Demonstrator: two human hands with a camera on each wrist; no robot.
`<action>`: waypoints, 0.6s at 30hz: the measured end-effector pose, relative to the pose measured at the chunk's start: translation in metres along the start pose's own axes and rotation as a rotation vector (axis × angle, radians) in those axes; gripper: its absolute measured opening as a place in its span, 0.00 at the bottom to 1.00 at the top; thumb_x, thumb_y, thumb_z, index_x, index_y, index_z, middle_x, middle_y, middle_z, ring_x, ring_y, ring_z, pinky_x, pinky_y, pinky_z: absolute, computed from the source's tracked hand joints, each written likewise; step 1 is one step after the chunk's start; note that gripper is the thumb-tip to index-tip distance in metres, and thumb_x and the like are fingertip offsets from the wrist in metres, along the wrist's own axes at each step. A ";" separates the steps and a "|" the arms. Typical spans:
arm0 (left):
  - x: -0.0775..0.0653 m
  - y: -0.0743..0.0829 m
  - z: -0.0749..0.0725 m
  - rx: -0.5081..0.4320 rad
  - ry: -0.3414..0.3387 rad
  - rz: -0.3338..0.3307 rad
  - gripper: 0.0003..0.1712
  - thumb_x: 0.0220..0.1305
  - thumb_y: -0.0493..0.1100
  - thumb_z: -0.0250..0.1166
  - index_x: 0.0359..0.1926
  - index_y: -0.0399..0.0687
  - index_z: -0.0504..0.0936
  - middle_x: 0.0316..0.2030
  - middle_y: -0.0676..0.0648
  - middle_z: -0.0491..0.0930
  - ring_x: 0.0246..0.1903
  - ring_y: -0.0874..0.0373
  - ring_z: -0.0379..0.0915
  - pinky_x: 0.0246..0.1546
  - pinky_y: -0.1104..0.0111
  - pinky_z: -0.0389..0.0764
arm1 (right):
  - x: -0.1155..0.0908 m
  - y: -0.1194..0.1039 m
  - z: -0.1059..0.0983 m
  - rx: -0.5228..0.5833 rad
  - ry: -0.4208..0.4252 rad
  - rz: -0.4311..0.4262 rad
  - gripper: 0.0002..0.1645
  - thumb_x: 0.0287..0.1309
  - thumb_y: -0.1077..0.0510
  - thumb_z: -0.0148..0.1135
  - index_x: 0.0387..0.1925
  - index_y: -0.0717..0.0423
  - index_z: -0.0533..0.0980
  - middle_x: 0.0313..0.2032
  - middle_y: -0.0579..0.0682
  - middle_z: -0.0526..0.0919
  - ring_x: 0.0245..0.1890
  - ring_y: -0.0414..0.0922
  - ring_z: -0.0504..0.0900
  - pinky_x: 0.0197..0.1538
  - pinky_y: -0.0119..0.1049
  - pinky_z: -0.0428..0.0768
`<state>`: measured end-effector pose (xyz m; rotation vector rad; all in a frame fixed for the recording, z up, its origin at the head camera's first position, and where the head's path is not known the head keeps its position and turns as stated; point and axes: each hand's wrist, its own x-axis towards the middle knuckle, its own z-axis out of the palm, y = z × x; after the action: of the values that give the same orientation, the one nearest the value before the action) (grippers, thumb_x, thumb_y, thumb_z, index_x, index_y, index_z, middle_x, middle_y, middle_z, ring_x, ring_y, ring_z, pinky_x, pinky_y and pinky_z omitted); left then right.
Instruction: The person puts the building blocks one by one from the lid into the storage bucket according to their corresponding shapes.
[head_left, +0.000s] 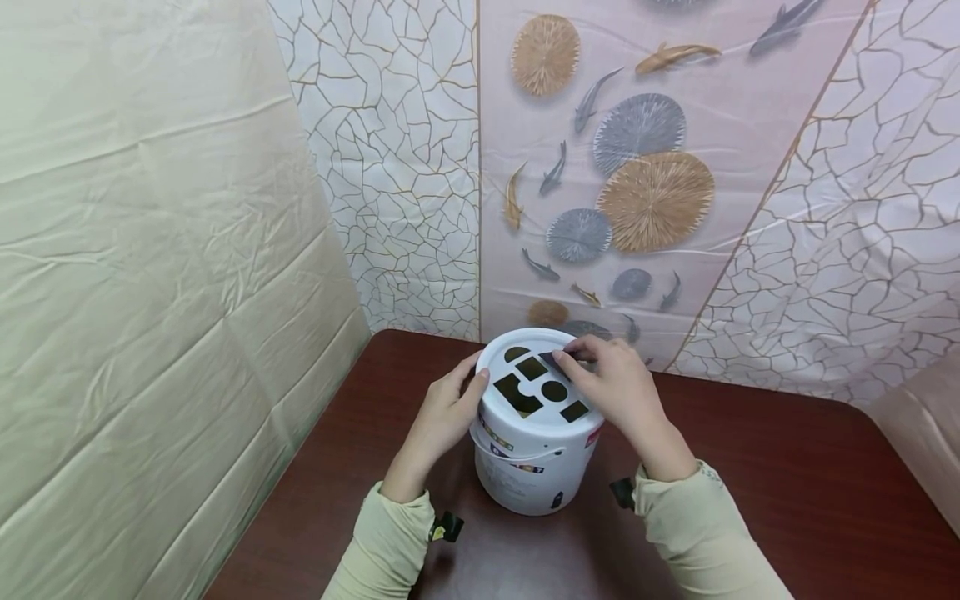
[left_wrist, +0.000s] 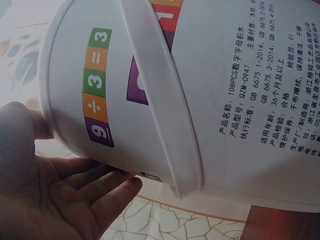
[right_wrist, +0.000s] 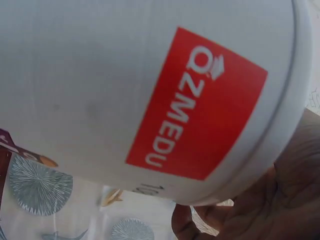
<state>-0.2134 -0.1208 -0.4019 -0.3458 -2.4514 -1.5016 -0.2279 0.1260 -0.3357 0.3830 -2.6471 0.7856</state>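
A white bucket [head_left: 517, 479] with a carrying handle [left_wrist: 165, 110] stands upright on the table. Its white lid [head_left: 536, 392] has several dark cut-out holes of different shapes. At the left side my left hand [head_left: 447, 408] holds the lid's edge, its thumb over the rim and its fingers along the bucket's wall. My right hand [head_left: 618, 383] grips the far right edge of the lid, thumb on top beside a hole and fingertips bent over the rim. In the right wrist view those fingers [right_wrist: 185, 220] show past the rim, partly hidden by the bucket.
The dark red-brown table [head_left: 787, 483] reaches out on both sides of the bucket. Behind it hangs a patterned cloth [head_left: 420, 208] with fish and round leaves, and a plain pale cloth [head_left: 172, 250] hangs at the left. Coloured number tiles [left_wrist: 97, 87] are printed on the bucket.
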 end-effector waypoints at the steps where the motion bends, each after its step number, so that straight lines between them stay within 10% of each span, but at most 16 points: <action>1: 0.000 0.000 0.000 0.000 -0.001 -0.001 0.29 0.75 0.61 0.51 0.71 0.59 0.72 0.64 0.52 0.75 0.63 0.59 0.69 0.61 0.53 0.73 | -0.001 0.000 0.001 -0.011 0.011 0.005 0.22 0.65 0.37 0.63 0.44 0.49 0.85 0.40 0.47 0.88 0.45 0.51 0.76 0.45 0.53 0.75; 18: 0.000 0.000 0.001 -0.002 0.000 0.009 0.29 0.76 0.61 0.51 0.71 0.57 0.72 0.64 0.50 0.75 0.63 0.57 0.70 0.61 0.52 0.73 | -0.004 0.006 0.009 -0.073 0.087 -0.061 0.18 0.65 0.48 0.65 0.43 0.58 0.87 0.41 0.54 0.85 0.50 0.57 0.75 0.52 0.55 0.74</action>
<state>-0.2131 -0.1199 -0.4024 -0.3565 -2.4452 -1.5002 -0.2286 0.1266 -0.3471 0.3990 -2.5620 0.6686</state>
